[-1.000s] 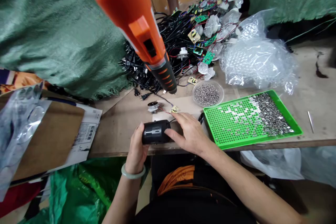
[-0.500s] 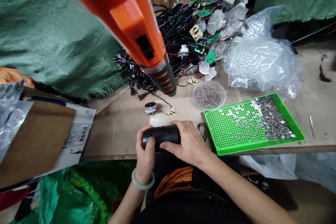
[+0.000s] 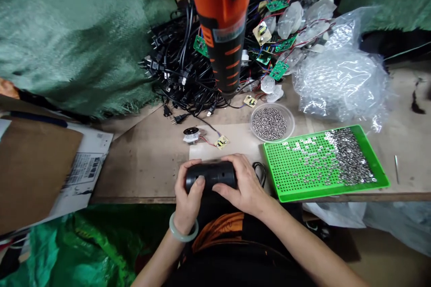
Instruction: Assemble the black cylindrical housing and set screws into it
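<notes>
Head view: black plastic cylinder (image 3: 210, 176) clasped between left hand (image 3: 187, 190) and right hand (image 3: 244, 182), fingers curled over its top, left thumb pressed on its near side, just above the front edge of the wooden bench (image 3: 134, 166). Beyond it, small wired circuit board (image 3: 221, 142) on white paper (image 3: 205, 150); orange electric screwdriver (image 3: 220, 22) hanging overhead; clear bowl of screws (image 3: 292, 122) and green perforated tray (image 3: 373, 154) to the right.

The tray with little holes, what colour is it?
The tray is bright green; the head view shows it best.

An orange electric screwdriver (image 3: 222, 31) hangs over a tangle of black power cords (image 3: 177, 69) beside circuit boards (image 3: 279, 70), while a clear bowl (image 3: 272, 141) of screws sits near a green perforated tray (image 3: 332, 192) and bubble wrap (image 3: 341, 83).
</notes>
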`<action>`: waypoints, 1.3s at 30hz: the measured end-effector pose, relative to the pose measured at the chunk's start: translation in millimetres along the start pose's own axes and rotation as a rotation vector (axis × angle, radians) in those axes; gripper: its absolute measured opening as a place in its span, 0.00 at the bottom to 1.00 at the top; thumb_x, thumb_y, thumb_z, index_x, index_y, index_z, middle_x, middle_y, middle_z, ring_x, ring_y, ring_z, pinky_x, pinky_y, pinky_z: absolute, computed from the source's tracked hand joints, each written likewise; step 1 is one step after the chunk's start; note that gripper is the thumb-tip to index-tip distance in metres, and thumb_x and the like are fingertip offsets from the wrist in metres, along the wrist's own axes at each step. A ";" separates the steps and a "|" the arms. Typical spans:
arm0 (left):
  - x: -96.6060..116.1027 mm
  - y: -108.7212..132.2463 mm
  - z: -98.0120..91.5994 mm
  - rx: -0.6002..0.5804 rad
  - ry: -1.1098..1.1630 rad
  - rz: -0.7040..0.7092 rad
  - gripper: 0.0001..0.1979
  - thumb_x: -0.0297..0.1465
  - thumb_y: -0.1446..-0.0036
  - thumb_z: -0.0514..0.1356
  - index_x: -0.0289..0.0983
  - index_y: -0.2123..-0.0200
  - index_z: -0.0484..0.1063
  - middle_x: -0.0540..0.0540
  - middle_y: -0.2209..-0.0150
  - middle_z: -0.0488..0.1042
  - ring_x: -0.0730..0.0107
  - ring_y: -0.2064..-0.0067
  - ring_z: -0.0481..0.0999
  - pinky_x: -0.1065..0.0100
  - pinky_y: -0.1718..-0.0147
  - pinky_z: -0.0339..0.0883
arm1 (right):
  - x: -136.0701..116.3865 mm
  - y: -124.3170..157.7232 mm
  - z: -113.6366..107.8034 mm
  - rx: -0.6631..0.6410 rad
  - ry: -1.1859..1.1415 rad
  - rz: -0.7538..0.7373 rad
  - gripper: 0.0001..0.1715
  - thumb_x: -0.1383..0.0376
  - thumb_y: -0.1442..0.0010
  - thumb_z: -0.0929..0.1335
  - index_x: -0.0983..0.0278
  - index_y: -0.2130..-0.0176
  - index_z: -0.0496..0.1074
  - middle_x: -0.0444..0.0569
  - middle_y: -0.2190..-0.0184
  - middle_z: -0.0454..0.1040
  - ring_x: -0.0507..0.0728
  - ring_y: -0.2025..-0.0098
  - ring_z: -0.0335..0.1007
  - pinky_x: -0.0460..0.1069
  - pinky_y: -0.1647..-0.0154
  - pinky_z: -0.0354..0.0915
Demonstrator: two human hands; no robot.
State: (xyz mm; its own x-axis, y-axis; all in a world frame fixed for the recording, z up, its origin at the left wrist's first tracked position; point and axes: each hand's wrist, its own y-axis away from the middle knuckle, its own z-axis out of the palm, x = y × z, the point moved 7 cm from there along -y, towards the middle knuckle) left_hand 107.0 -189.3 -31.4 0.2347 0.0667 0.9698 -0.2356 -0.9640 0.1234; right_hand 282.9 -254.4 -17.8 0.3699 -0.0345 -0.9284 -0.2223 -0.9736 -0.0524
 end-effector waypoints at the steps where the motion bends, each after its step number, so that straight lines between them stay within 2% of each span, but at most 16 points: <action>1: 0.2 0.8 0.0 0.002 0.007 0.009 0.19 0.46 0.39 0.65 0.41 0.51 0.75 0.44 0.55 0.77 0.56 0.53 0.76 0.60 0.49 0.67 | 0.1 0.5 0.4 -0.013 -0.013 0.019 0.31 0.46 0.36 0.72 0.61 0.45 0.65 0.55 0.52 0.73 0.65 0.49 0.70 0.62 0.47 0.69; 4: -1.4 3.8 1.0 0.001 0.047 0.006 0.21 0.47 0.41 0.67 0.41 0.50 0.74 0.43 0.55 0.77 0.55 0.53 0.77 0.59 0.49 0.68 | -0.9 2.6 1.7 -0.031 -0.058 0.080 0.27 0.49 0.33 0.70 0.61 0.44 0.63 0.54 0.51 0.72 0.63 0.50 0.72 0.60 0.48 0.70; 7: -1.6 5.6 2.6 -0.005 0.076 0.000 0.22 0.47 0.41 0.67 0.41 0.49 0.74 0.43 0.54 0.77 0.55 0.52 0.77 0.58 0.48 0.68 | -3.2 3.7 -0.5 0.033 -0.083 0.114 0.19 0.53 0.29 0.64 0.61 0.45 0.65 0.54 0.52 0.71 0.62 0.51 0.72 0.59 0.49 0.69; 12: 5.9 5.4 10.2 -0.103 0.055 0.001 0.17 0.44 0.38 0.65 0.41 0.51 0.74 0.44 0.54 0.77 0.56 0.51 0.76 0.60 0.47 0.67 | -9.1 4.3 -3.3 0.116 -0.060 0.026 0.15 0.57 0.30 0.65 0.62 0.47 0.66 0.54 0.54 0.71 0.62 0.52 0.72 0.57 0.50 0.70; 14: 9.3 5.6 10.8 -0.085 0.046 0.000 0.14 0.44 0.34 0.60 0.41 0.54 0.74 0.44 0.55 0.78 0.57 0.52 0.76 0.61 0.48 0.67 | -12.3 5.8 -2.8 0.117 -0.027 -0.041 0.15 0.59 0.30 0.65 0.62 0.46 0.66 0.54 0.54 0.71 0.62 0.52 0.72 0.58 0.50 0.71; 17: 15.3 5.8 10.1 -0.006 0.022 0.046 0.17 0.44 0.28 0.52 0.40 0.57 0.75 0.44 0.58 0.77 0.58 0.54 0.77 0.60 0.51 0.68 | -14.4 9.0 -1.8 0.120 0.029 -0.095 0.15 0.60 0.31 0.63 0.62 0.47 0.65 0.56 0.55 0.71 0.64 0.53 0.71 0.61 0.51 0.71; 21: 17.6 3.6 13.8 0.006 0.003 0.110 0.19 0.45 0.28 0.51 0.39 0.58 0.76 0.43 0.60 0.77 0.59 0.56 0.77 0.61 0.53 0.68 | -13.5 10.1 -4.1 0.158 0.060 -0.102 0.14 0.60 0.30 0.61 0.63 0.47 0.65 0.56 0.56 0.72 0.64 0.54 0.71 0.61 0.53 0.71; 23: 16.7 1.8 13.0 0.016 0.020 0.146 0.19 0.44 0.28 0.51 0.39 0.57 0.76 0.43 0.59 0.78 0.59 0.56 0.77 0.60 0.52 0.69 | -13.6 8.7 -5.0 0.158 0.054 -0.118 0.16 0.57 0.28 0.61 0.63 0.46 0.65 0.56 0.55 0.72 0.64 0.53 0.71 0.61 0.52 0.71; 26: 16.6 -0.1 9.1 0.044 0.038 0.235 0.18 0.43 0.28 0.51 0.39 0.57 0.76 0.43 0.58 0.78 0.59 0.55 0.77 0.60 0.52 0.70 | -15.3 6.5 -4.9 0.137 0.043 -0.158 0.29 0.44 0.28 0.63 0.63 0.42 0.64 0.58 0.51 0.72 0.66 0.49 0.71 0.62 0.49 0.71; 28: 17.4 0.0 7.4 0.055 0.030 0.300 0.17 0.43 0.28 0.51 0.39 0.56 0.75 0.43 0.57 0.78 0.59 0.54 0.77 0.59 0.52 0.71 | -14.6 6.1 -4.0 0.124 0.018 -0.141 0.35 0.40 0.28 0.60 0.64 0.40 0.64 0.59 0.49 0.71 0.66 0.47 0.70 0.63 0.47 0.70; 31: 18.9 2.6 8.3 0.043 0.023 0.370 0.18 0.43 0.27 0.50 0.39 0.55 0.75 0.42 0.56 0.78 0.59 0.53 0.77 0.58 0.50 0.71 | -12.2 7.9 -2.3 0.130 -0.041 -0.069 0.30 0.46 0.24 0.55 0.63 0.41 0.66 0.58 0.48 0.71 0.65 0.46 0.70 0.62 0.46 0.69; 33: 18.6 5.2 9.9 0.033 0.033 0.364 0.21 0.44 0.26 0.48 0.39 0.54 0.76 0.41 0.55 0.78 0.59 0.52 0.77 0.57 0.48 0.71 | -13.1 10.1 -2.9 0.166 -0.075 -0.062 0.23 0.52 0.23 0.56 0.62 0.42 0.67 0.56 0.50 0.72 0.63 0.47 0.71 0.61 0.47 0.69; 36: 15.2 8.0 13.1 0.020 0.070 0.236 0.29 0.50 0.26 0.42 0.39 0.52 0.77 0.40 0.54 0.78 0.57 0.51 0.78 0.57 0.49 0.71 | -14.6 12.8 -5.5 0.218 -0.113 -0.092 0.17 0.60 0.24 0.58 0.62 0.44 0.68 0.55 0.51 0.72 0.61 0.48 0.71 0.58 0.48 0.69; 39: 18.9 9.6 14.7 0.025 0.089 0.151 0.35 0.54 0.27 0.37 0.39 0.52 0.77 0.41 0.55 0.78 0.57 0.52 0.78 0.58 0.51 0.71 | -16.2 14.9 -7.4 0.237 -0.114 -0.147 0.17 0.65 0.26 0.58 0.62 0.43 0.68 0.55 0.50 0.71 0.61 0.47 0.71 0.58 0.47 0.69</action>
State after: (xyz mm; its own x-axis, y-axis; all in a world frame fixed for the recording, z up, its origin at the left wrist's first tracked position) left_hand 123.0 -201.1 -14.9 0.1139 -0.0584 0.9918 -0.2384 -0.9707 -0.0298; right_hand 280.3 -270.0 -0.8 0.3134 0.1417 -0.9390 -0.3832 -0.8859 -0.2615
